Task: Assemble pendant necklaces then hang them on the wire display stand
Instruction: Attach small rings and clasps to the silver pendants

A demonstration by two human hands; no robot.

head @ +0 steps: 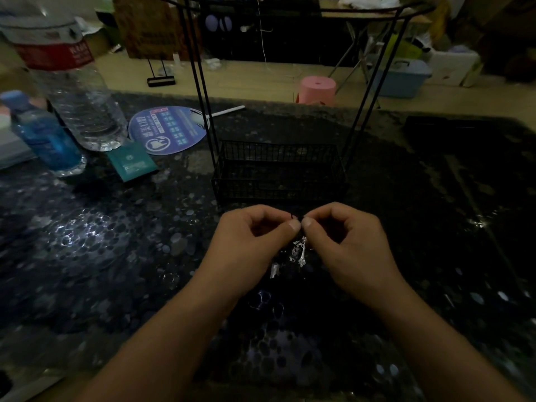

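Pinching a thin black cord (296, 218) between them at frame centre, left hand (251, 242) and right hand (349, 242) meet thumb to thumb; small silver metal pendants (300, 250) dangle just below, before the black wire display stand (278, 169) on the dark speckled desk (116, 242).

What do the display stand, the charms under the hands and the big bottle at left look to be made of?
Display stand: thin black wire, likely painted metal, with a mesh basket base. Charms: small, shiny and silvery, probably metal. Big bottle: clear plastic by its see-through ribbed wall and red label.
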